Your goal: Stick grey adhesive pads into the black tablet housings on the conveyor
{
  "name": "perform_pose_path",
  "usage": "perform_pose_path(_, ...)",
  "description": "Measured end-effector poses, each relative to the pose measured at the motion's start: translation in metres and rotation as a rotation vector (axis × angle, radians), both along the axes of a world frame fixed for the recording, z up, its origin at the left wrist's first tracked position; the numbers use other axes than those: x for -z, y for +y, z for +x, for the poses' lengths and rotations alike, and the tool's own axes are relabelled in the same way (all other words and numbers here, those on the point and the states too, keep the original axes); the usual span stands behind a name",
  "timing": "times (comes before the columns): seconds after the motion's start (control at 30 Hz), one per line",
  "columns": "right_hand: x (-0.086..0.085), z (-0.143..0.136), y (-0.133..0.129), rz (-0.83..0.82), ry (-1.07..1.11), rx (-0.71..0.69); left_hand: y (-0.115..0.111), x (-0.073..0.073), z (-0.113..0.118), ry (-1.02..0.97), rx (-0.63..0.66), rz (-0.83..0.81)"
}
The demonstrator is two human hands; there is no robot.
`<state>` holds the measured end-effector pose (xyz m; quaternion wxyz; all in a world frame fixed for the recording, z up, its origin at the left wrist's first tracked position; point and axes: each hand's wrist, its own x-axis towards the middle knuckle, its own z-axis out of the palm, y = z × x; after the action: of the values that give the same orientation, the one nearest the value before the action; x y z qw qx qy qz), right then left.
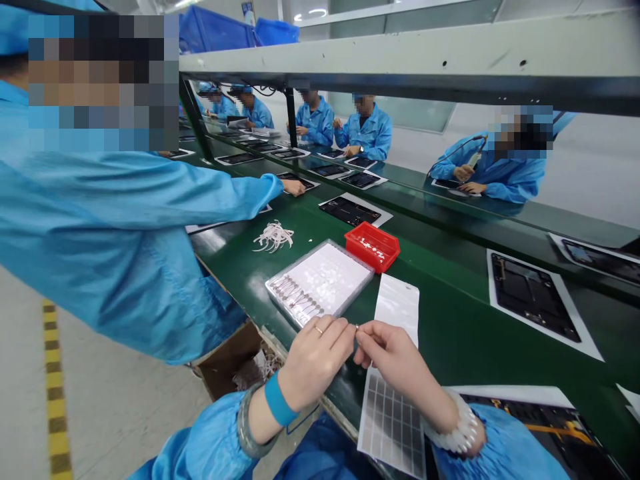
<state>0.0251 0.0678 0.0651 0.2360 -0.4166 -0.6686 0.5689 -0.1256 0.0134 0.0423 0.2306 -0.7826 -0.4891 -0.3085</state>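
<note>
Head: small part (357,327) between right fingers (374,329)

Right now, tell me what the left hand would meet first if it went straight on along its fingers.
Most likely the fingertips of the right hand, which lie close ahead of the left hand; whether the two touch is hard to tell.

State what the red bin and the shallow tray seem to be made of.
Red bin: probably moulded plastic, semi-glossy; its colour is even and its walls smooth. Shallow tray: likely clear plastic, shiny; its rim looks see-through and catches light.
</note>
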Motion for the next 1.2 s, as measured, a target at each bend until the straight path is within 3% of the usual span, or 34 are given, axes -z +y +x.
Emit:
perform_pose_path(0.17,-0.006,0.001,0.004,-0.155,0.044,0.008,0.031,-0.004,-0.022,-0.035,-0.153,-0.072)
perform_pose_path(0.23,-0.008,0.008,0.006,-0.142,0.031,0.041,0.053,-0.004,-0.039,-0.049,-0.233,-0.097)
perform_pose_path(0.33,-0.008,0.026,0.005,-0.052,-0.039,0.061,0.077,-0.003,-0.058,-0.036,-0.248,-0.144)
perform_pose_path(0.63,-0.015,0.087,-0.018,0.284,-0.383,0.068,0.078,-0.008,-0.046,-0.174,-0.289,-0.151)
perform_pose_path(0.73,-0.017,0.101,-0.024,0.295,-0.359,0.093,0.068,-0.013,-0.022,-0.243,-0.218,-0.150)
perform_pose_path(0.83,-0.016,0.116,-0.032,0.343,-0.378,0.111,0.044,-0.016,0.026,-0.298,-0.059,-0.221)
perform_pose_path(0.87,-0.015,0.121,-0.037,0.389,-0.407,0.113,0.034,-0.016,0.044,-0.307,0.037,-0.302)
perform_pose_path(0.93,-0.011,0.132,-0.048,0.504,-0.466,0.108,0.014,-0.015,0.078,-0.411,0.294,-0.672)
perform_pose_path(1.03,-0.006,0.149,-0.068,0.581,-0.478,0.115,-0.006,-0.009,0.114,-0.489,0.458,-0.939)
perform_pose_path(1.1,-0.001,0.160,-0.079,0.494,-0.421,0.161,-0.011,-0.004,0.129,-0.510,0.515,-0.968)
perform_pose_path(1.2,0.006,0.175,-0.092,0.200,-0.246,0.286,-0.016,0.004,0.145,-0.487,0.607,-0.964)
